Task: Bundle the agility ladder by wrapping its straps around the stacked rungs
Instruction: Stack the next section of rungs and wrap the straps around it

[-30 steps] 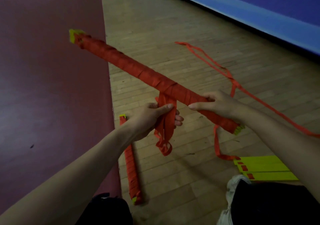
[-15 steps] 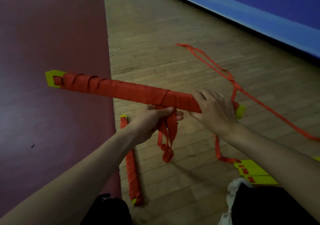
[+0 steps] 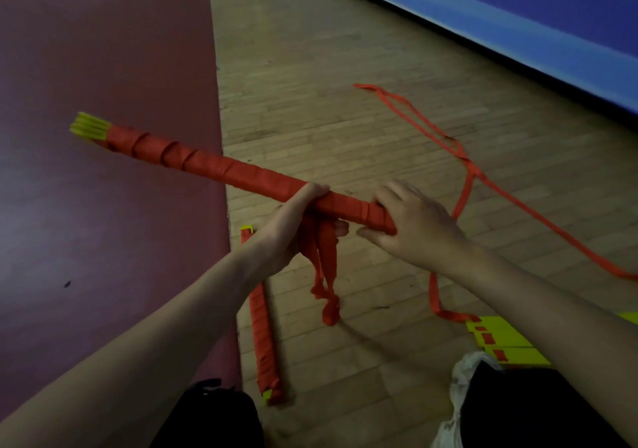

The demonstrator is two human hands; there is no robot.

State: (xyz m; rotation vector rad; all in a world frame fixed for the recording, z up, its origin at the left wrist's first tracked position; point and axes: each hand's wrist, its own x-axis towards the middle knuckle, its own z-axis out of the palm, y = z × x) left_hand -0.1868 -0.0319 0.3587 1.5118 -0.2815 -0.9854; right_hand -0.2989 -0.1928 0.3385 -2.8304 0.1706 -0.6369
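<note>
A long bundle of stacked yellow rungs wrapped in red strap (image 3: 221, 168) is held in the air, its yellow end (image 3: 88, 127) pointing far left. My left hand (image 3: 293, 226) grips the bundle from below and also holds loose loops of red strap (image 3: 324, 275) that hang down. My right hand (image 3: 414, 226) is closed over the bundle's near right end, hiding that tip. The wrap is looser, with gaps, near the far end.
A second wrapped bundle (image 3: 264, 327) lies on the wooden floor by the dark red mat (image 3: 103, 240). Loose red strap (image 3: 459, 151) trails across the floor to unwrapped yellow rungs (image 3: 504, 337) at lower right. A blue padded wall (image 3: 518, 23) runs behind. My knees are at the bottom edge.
The bundle has rotated in my hands and swung, its far end first dropping left then lifting slightly. My right hand slid onto the near end; the left hand kept hold of the strap loops.
</note>
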